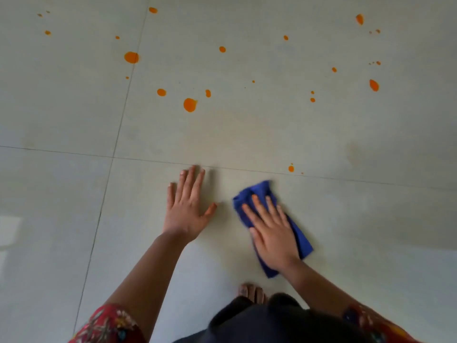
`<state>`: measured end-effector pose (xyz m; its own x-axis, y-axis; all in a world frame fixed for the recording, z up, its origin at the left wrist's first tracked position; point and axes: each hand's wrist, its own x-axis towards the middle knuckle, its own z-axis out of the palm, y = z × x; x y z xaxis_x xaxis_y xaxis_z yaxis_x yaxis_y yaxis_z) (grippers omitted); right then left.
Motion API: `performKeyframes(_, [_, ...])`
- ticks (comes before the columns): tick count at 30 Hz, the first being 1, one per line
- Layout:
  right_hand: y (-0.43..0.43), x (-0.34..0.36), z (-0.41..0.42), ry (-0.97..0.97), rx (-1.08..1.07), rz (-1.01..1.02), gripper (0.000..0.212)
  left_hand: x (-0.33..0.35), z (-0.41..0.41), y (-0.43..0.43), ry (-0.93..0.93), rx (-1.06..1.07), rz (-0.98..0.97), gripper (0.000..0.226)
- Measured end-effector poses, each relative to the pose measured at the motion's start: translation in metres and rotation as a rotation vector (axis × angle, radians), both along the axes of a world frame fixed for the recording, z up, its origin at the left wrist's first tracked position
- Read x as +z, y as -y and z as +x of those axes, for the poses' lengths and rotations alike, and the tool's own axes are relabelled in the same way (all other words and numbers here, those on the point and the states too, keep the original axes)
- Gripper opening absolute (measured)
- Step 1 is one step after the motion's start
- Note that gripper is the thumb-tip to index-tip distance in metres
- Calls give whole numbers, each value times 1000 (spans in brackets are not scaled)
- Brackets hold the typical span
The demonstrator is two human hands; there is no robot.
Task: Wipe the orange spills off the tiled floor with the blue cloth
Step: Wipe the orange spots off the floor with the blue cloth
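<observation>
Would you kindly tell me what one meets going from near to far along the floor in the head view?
Bare toes → right hand flat on the blue cloth → small orange spot just beyond the cloth → large orange drop → orange blot further left → topmost orange drop.

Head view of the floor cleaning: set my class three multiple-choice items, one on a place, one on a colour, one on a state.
1. Where is the blue cloth?
A) under the right hand
B) in a bucket
C) on the largest spill

2. What colour are the spills on the tiled floor?
A) green
B) orange
C) purple

3. How is the left hand?
A) clenched in a fist
B) gripping the cloth
C) flat on the floor, fingers straight

Key: 1 A, the right hand presses on it; 2 B, orange drops dot the grey floor; 3 C, its palm lies flat beside the cloth.
</observation>
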<state>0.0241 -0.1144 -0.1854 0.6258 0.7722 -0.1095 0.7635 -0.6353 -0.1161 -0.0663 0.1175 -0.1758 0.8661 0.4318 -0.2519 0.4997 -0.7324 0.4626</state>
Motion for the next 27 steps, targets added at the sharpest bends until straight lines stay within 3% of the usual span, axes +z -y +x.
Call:
performKeyframes(4, [3, 7, 40, 43, -350, -23, 56, -12, 0, 5, -94, -102, 108, 83])
performKeyframes(6, [-22, 4, 37, 43, -411, -10, 57, -13, 1, 5, -98, -108, 93, 84])
performKeyframes(10, [39, -11, -21, 8, 59, -39, 57, -11, 2, 5, -92, -93, 113, 84])
performKeyframes(11, [68, -12, -32, 15, 73, -74, 59, -10, 1, 5, -102, -98, 114, 84])
performKeyframes(12, [94, -9, -38, 19, -31, -122, 61, -10, 1, 6, -108, -102, 113, 84])
performKeyframes(16, [107, -1, 2, -34, -840, -102, 57, -9, 2, 6, -112, -102, 95, 85])
performKeyframes(18, [68, 2, 49, -44, -1015, -31, 57, -8, 2, 6, -128, -109, 99, 85])
performKeyframes(20, [21, 5, 82, -39, -947, -17, 57, -6, 2, 6, -141, -117, 95, 85])
performKeyframes(22, [-5, 3, 75, -5, -636, -34, 56, -3, 3, 5, -136, -113, 89, 85])
performKeyframes(25, [36, 0, 18, 5, -203, -37, 55, -2, 3, 7, -132, -104, 92, 85])
performKeyframes(27, [81, 2, 21, 17, -310, -35, 54, -3, 2, 8, -123, -95, 87, 85])
